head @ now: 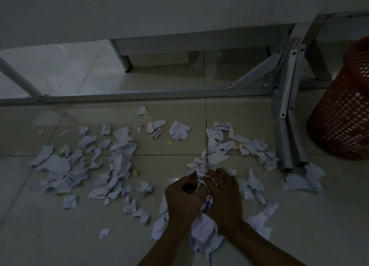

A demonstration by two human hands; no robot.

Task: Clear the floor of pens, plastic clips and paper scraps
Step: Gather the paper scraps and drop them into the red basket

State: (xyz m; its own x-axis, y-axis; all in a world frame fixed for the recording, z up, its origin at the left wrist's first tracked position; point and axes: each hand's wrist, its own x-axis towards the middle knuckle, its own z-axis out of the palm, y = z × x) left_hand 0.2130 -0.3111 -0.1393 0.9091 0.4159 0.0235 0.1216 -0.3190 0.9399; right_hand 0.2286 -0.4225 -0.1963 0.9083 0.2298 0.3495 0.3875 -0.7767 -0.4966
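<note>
I am crouching over a glossy tiled floor (40, 235) littered with crumpled, torn white scraps (119, 166), soft-edged and creased. My left hand (183, 196) is curling round a small wad of them, and my right hand (225, 194), fingers bent, is pressing more paper against it; a bigger crumpled heap (203, 231) is lying directly beneath both hands. Taking the red mesh basket (343, 114) as the mark, the scraps are spreading out left of it, the nearest just past the grey metal table leg (287, 126) beside it. A few tiny yellowish bits (135, 173) are lying among the paper.
</note>
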